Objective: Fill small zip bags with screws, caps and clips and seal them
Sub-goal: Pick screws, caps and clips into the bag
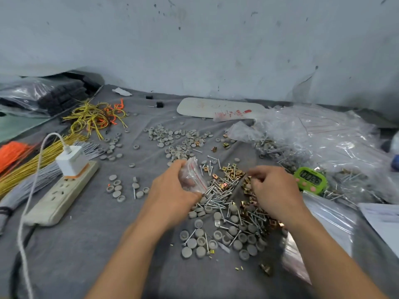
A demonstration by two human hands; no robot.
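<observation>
The person's left hand [172,190] held a small zip bag [193,175] just above the grey cloth [97,244], at the left edge of the big heap. Its fingers were curled round the bag. The bag's red line ran along the side nearest the heap. I could not see if the mouth was open or what was inside.

The right hand [274,188] was over the gold clips [248,190], with its fingers bent down into them. It looked like it was picking, but I could not tell if it had anything pinched.

The bag looked thin, soft and very light. I thought it would flop and slip, so it was best held near the top, by the red line, with the mouth pulled wide. To seal it, the two sides would need a pinch all along the strip.

The screws [218,195] lay in a shiny tangle between the two hands. They looked hard, small and pointy. They could roll away or poke the thin plastic, so a grab by the middle looked safest. The grey caps [200,240] lay nearer the person, round and smooth, easy to pick by the rim. The clips looked bent and a bit sharp.

A green timer [311,178] sat just right of the right hand, near a heap of filled bags [313,134].
</observation>
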